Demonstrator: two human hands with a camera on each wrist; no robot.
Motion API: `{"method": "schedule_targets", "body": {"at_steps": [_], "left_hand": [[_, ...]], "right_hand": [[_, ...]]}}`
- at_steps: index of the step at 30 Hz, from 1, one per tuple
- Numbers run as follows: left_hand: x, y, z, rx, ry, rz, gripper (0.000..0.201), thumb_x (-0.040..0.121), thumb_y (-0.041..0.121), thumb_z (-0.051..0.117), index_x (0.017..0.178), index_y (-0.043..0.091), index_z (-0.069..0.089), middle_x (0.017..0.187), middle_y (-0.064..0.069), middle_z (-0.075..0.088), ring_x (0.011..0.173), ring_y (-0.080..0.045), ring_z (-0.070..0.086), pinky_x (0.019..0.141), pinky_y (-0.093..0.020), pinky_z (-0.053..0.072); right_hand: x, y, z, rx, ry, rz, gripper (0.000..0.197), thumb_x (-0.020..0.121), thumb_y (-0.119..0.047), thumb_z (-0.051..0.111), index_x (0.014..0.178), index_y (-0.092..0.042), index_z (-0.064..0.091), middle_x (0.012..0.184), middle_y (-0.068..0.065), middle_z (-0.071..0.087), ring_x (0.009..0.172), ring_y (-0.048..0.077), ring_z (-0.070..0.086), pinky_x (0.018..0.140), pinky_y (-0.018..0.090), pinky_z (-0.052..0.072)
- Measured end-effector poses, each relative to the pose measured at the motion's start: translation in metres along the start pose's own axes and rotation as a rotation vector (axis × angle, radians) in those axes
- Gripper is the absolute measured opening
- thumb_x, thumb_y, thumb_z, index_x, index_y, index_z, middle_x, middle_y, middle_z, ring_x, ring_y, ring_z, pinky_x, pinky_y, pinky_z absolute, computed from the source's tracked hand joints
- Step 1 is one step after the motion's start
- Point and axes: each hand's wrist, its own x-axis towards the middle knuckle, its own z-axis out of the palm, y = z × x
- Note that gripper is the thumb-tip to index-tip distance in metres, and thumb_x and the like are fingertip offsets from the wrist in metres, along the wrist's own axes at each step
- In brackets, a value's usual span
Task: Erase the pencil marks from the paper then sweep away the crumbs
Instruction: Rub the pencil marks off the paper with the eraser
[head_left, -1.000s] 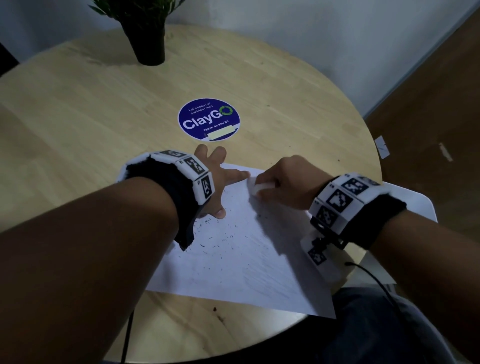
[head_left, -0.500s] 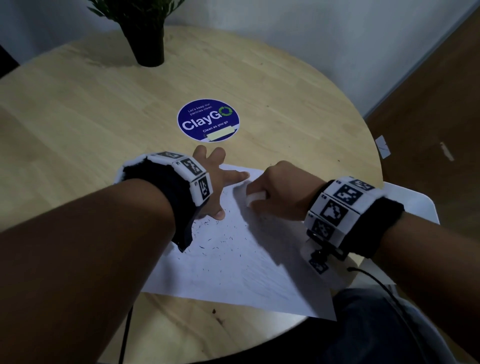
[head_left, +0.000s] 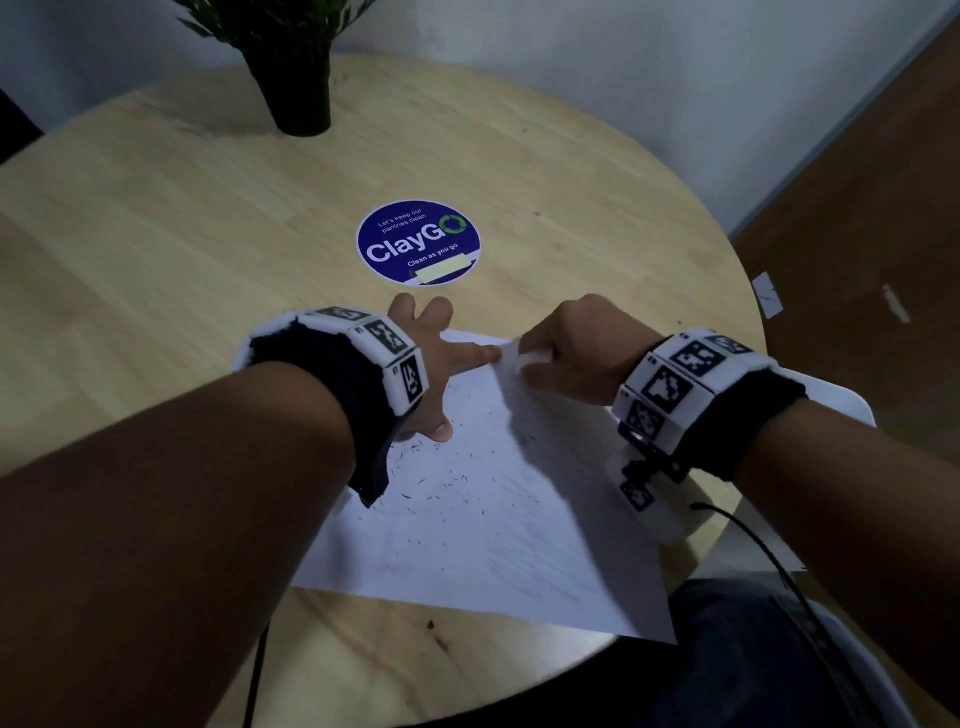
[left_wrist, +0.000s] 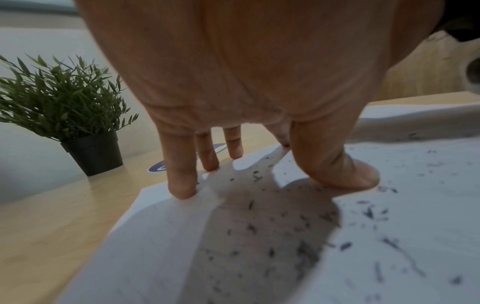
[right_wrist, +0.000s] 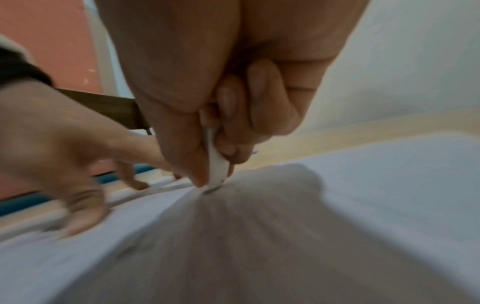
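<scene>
A white sheet of paper (head_left: 498, 530) lies at the near edge of the round wooden table (head_left: 156, 249), with dark eraser crumbs (head_left: 447, 483) scattered over its left half. My left hand (head_left: 436, 364) lies flat with spread fingers (left_wrist: 182, 185) pressing the paper's far left corner. My right hand (head_left: 566, 353) pinches a white eraser (head_left: 535, 358) between thumb and fingers, its tip (right_wrist: 217, 181) on the paper near the far edge, close to my left index finger. Faint pencil marks (head_left: 561, 566) show on the paper's right half. The right wrist view is blurred.
A round blue ClayGo sticker (head_left: 418, 243) sits on the table just beyond the hands. A potted plant (head_left: 296, 78) in a black pot stands at the far edge. A white chair (head_left: 831, 410) is at the right, beside the table rim.
My right hand with the eraser slid toward me and left, then back away to the far edge of the paper. My left hand stays pressed on the corner.
</scene>
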Motion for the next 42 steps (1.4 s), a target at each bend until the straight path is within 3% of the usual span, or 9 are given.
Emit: {"method": "schedule_targets", "body": {"at_steps": [4, 8, 15, 20, 26, 30, 33, 37, 42], "left_hand": [[0.001, 0.0, -0.001, -0.014, -0.019, 0.005, 0.093, 0.08, 0.057, 0.066, 0.149, 0.051, 0.004, 0.142, -0.004, 0.02, 0.125, -0.031, 0.026, 0.083, -0.036, 0.031], [0.0, 0.001, 0.0, -0.009, 0.0, 0.0, 0.093, 0.08, 0.057, 0.066, 0.147, 0.054, 0.002, 0.14, -0.003, 0.021, 0.125, -0.03, 0.027, 0.081, -0.035, 0.029], [0.0, 0.001, 0.0, -0.016, -0.004, 0.005, 0.091, 0.08, 0.056, 0.066, 0.148, 0.052, 0.005, 0.141, -0.003, 0.021, 0.125, -0.03, 0.026, 0.085, -0.036, 0.032], [0.001, 0.0, 0.0, -0.013, -0.004, 0.001, 0.092, 0.08, 0.057, 0.067, 0.148, 0.051, 0.006, 0.142, -0.003, 0.02, 0.126, -0.03, 0.025, 0.084, -0.036, 0.031], [0.0, 0.001, 0.0, -0.01, 0.005, -0.01, 0.091, 0.08, 0.056, 0.067, 0.148, 0.052, 0.006, 0.142, -0.003, 0.02, 0.127, -0.029, 0.026, 0.079, -0.034, 0.028], [0.0, 0.0, 0.0, -0.004, -0.004, -0.004, 0.093, 0.08, 0.057, 0.067, 0.148, 0.052, 0.005, 0.143, -0.003, 0.019, 0.127, -0.03, 0.025, 0.08, -0.035, 0.026], [0.0, 0.001, 0.0, -0.012, 0.001, -0.007, 0.092, 0.08, 0.057, 0.067, 0.148, 0.051, 0.006, 0.142, -0.003, 0.02, 0.127, -0.03, 0.025, 0.079, -0.034, 0.027], [-0.001, 0.001, 0.002, -0.005, 0.012, -0.009, 0.092, 0.08, 0.057, 0.066, 0.148, 0.052, 0.005, 0.142, -0.003, 0.019, 0.127, -0.03, 0.026, 0.078, -0.034, 0.026], [-0.001, 0.001, 0.001, -0.01, 0.022, -0.012, 0.092, 0.079, 0.056, 0.067, 0.148, 0.053, 0.007, 0.142, -0.003, 0.021, 0.126, -0.03, 0.027, 0.077, -0.033, 0.026]], "right_hand": [[-0.01, -0.018, 0.006, 0.019, -0.095, -0.095, 0.007, 0.083, -0.027, 0.061, 0.08, -0.024, 0.067, 0.056, -0.005, 0.043, 0.067, 0.023, 0.043, 0.064, 0.026, 0.033], [-0.001, -0.001, -0.003, 0.019, -0.007, 0.012, 0.024, 0.083, -0.023, 0.061, 0.06, -0.023, 0.054, 0.053, -0.003, 0.04, 0.065, 0.024, 0.038, 0.051, 0.023, 0.03], [-0.006, -0.01, 0.004, 0.009, -0.036, -0.038, 0.012, 0.082, -0.024, 0.061, 0.081, -0.015, 0.068, 0.057, 0.002, 0.044, 0.063, 0.023, 0.039, 0.06, 0.026, 0.032], [-0.012, -0.019, 0.01, 0.041, -0.058, -0.084, 0.013, 0.082, -0.025, 0.061, 0.07, -0.025, 0.056, 0.055, -0.003, 0.042, 0.064, 0.023, 0.041, 0.062, 0.026, 0.032], [-0.002, -0.006, 0.001, 0.009, -0.013, 0.002, 0.012, 0.082, -0.026, 0.062, 0.084, -0.016, 0.07, 0.056, -0.004, 0.044, 0.067, 0.024, 0.045, 0.057, 0.026, 0.029], [-0.014, -0.026, 0.015, 0.058, -0.094, -0.139, 0.012, 0.083, -0.026, 0.06, 0.073, -0.023, 0.065, 0.053, -0.008, 0.042, 0.054, 0.012, 0.041, 0.059, 0.026, 0.033], [-0.008, -0.016, 0.006, 0.051, -0.055, -0.04, 0.014, 0.084, -0.027, 0.061, 0.086, -0.018, 0.072, 0.053, -0.009, 0.039, 0.062, 0.021, 0.041, 0.058, 0.025, 0.035], [-0.011, -0.022, 0.013, 0.069, -0.035, -0.051, 0.018, 0.082, -0.023, 0.059, 0.064, -0.022, 0.059, 0.054, -0.003, 0.04, 0.061, 0.025, 0.043, 0.059, 0.027, 0.036], [-0.01, -0.022, 0.01, 0.034, -0.04, -0.047, 0.016, 0.084, -0.026, 0.057, 0.084, -0.016, 0.07, 0.067, 0.007, 0.054, 0.069, 0.027, 0.05, 0.063, 0.03, 0.041]]}}
